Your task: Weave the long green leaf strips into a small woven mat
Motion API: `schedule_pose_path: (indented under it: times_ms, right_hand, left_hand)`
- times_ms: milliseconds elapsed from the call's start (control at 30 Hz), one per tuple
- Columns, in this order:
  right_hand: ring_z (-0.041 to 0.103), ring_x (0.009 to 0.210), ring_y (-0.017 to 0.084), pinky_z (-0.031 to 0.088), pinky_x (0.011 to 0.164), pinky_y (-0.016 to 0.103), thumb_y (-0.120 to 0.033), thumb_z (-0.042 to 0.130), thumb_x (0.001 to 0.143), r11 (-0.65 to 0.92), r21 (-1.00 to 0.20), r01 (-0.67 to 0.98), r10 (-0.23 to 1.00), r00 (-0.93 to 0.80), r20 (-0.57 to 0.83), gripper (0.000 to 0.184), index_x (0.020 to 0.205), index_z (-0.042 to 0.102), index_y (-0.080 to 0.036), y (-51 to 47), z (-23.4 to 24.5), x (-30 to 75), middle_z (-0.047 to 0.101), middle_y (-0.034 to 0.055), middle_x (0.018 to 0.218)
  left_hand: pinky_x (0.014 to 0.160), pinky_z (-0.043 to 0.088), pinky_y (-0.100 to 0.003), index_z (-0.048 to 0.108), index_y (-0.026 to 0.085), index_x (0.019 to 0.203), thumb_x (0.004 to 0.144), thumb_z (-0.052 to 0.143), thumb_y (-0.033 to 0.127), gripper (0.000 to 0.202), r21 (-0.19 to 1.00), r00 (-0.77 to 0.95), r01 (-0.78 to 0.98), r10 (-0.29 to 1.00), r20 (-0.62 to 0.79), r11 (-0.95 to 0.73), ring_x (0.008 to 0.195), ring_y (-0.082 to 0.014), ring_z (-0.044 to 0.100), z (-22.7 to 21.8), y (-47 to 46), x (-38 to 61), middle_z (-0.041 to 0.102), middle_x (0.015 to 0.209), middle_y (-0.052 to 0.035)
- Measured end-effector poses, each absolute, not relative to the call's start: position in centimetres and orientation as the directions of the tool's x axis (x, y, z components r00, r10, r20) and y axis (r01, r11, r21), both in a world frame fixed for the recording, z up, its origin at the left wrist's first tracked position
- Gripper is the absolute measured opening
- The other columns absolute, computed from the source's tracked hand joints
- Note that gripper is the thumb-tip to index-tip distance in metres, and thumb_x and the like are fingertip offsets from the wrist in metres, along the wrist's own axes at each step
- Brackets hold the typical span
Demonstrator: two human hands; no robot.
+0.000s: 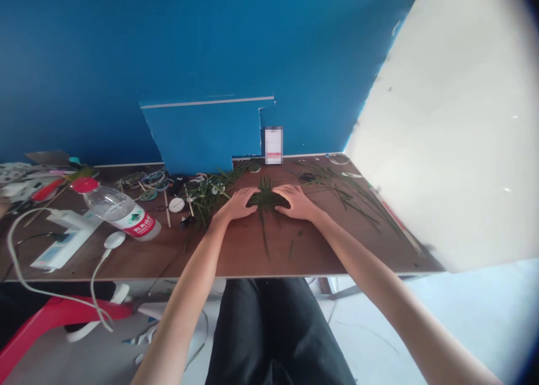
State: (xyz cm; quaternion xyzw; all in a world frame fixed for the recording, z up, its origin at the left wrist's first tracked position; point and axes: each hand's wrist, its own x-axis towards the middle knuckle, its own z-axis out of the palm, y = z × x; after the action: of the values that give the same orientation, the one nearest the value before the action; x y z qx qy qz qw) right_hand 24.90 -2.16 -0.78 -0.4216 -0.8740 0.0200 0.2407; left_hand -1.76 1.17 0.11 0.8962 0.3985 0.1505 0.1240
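A flat piece of green leaf strips (pixel 266 198), seemingly interlaced, lies on the brown table (pixel 240 253) in front of me. Loose strip ends stick out of it to the front and back. My left hand (pixel 239 205) grips its left edge, thumb toward me and fingers over the far side. On the opposite edge, my right hand (pixel 298 203) holds it in the same way. Both hands are closed on the piece, and their fingertips are partly hidden. A heap of green leaf strips (pixel 205 197) is just left of my left hand. More long strips (pixel 347 197) are scattered to the right.
A water bottle (pixel 122 210) with a red cap leans at the left, by a white power strip (pixel 67 242) and cables. A phone (pixel 273 145) stands against the blue wall (pixel 252 42). A blue board (pixel 202 138) leans behind the heap. At right rises a white panel (pixel 446 132).
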Motion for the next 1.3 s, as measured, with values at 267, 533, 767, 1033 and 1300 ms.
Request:
schedule_pose_path:
  times_ms: [267, 533, 767, 1033, 1300]
  right_hand:
    - [0.051, 0.122, 0.027, 0.033, 0.101, 0.044, -0.043, 0.055, 0.093, 0.632, -0.201, 0.749, 0.751, -0.528, 0.396, 0.038, 0.124, 0.062, -0.021, -1.7, -0.9, 25.9, 0.062, 0.0096, 0.131]
    - [0.053, 0.117, 0.026, 0.035, 0.095, 0.043, -0.039, 0.052, 0.096, 0.636, -0.192, 0.747, 0.752, -0.545, 0.371, 0.028, 0.114, 0.068, -0.025, -1.4, -1.0, 25.5, 0.065, 0.0077, 0.124]
    - [0.053, 0.112, 0.025, 0.036, 0.090, 0.042, -0.035, 0.051, 0.097, 0.615, -0.204, 0.762, 0.761, -0.504, 0.409, 0.023, 0.100, 0.071, -0.024, -1.6, -1.0, 25.3, 0.066, 0.0067, 0.118]
    - [0.052, 0.112, 0.026, 0.036, 0.091, 0.042, -0.037, 0.051, 0.096, 0.625, -0.218, 0.749, 0.758, -0.517, 0.398, 0.024, 0.100, 0.071, -0.024, -2.0, -0.5, 25.4, 0.065, 0.0080, 0.117]
    - [0.052, 0.111, 0.025, 0.036, 0.088, 0.040, -0.036, 0.058, 0.094, 0.626, -0.216, 0.750, 0.754, -0.510, 0.413, 0.020, 0.097, 0.074, -0.024, -1.8, -0.8, 25.7, 0.065, 0.0062, 0.116]
  left_hand:
    - [0.116, 0.029, -0.047, 0.054, 0.025, 0.127, 0.090, 0.050, 0.045, 0.042, 0.342, 0.637, 0.676, 0.751, 0.176, -0.653, 0.139, -0.0259, 0.038, -0.3, 1.5, -2.0, 0.046, 0.148, -0.0075]
    - [0.115, 0.030, -0.045, 0.056, 0.025, 0.124, 0.093, 0.047, 0.050, 0.041, 0.338, 0.623, 0.689, 0.762, 0.178, -0.642, 0.139, -0.0250, 0.039, -0.4, 1.4, -1.6, 0.048, 0.146, -0.0077]
    - [0.116, 0.027, -0.048, 0.058, 0.027, 0.117, 0.091, 0.051, 0.042, 0.031, 0.368, 0.611, 0.678, 0.766, 0.198, -0.636, 0.139, -0.0244, 0.038, 0.1, 0.8, -1.3, 0.047, 0.147, -0.0051]
    - [0.114, 0.027, -0.052, 0.066, 0.027, 0.095, 0.084, 0.064, 0.044, 0.020, 0.361, 0.673, 0.620, 0.709, 0.213, -0.697, 0.136, -0.0282, 0.039, 1.0, 0.4, -1.6, 0.048, 0.144, -0.0035]
    - [0.113, 0.027, -0.053, 0.071, 0.028, 0.088, 0.084, 0.066, 0.041, 0.015, 0.364, 0.664, 0.620, 0.712, 0.229, -0.695, 0.132, -0.0278, 0.043, 1.0, 0.6, -2.2, 0.054, 0.138, -0.0008]
